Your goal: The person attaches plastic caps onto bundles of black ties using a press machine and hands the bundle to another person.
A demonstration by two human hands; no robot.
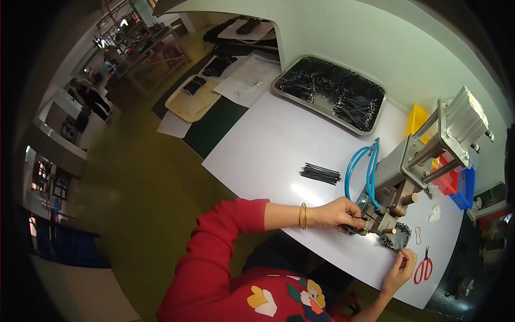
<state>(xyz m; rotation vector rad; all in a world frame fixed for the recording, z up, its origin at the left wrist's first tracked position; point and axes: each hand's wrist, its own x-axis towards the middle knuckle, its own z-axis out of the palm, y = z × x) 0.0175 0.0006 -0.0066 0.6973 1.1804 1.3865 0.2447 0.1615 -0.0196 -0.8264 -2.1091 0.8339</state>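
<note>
My left hand (343, 213), reaching in from the left with a gold bracelet at the wrist, is closed at the working head of a bench press (394, 201). A thin black piece (362, 218) shows at its fingertips, partly hidden by the fingers and the press. My right hand (401, 268) is at the near side of the press, thumb and finger pinched together; whatever is between them is too small to make out. Just beyond those fingertips lies a heap of small black parts (402, 232). More dark parts sit under my left hand.
A bundle of black rods (320, 173) lies on the white table (268, 161). Behind it stands a metal tray (370, 130) of similar black pieces. Blue hoses (348, 169) loop beside the press. Red-handled scissors (423, 271) and a blue bin (465, 189) are at the right.
</note>
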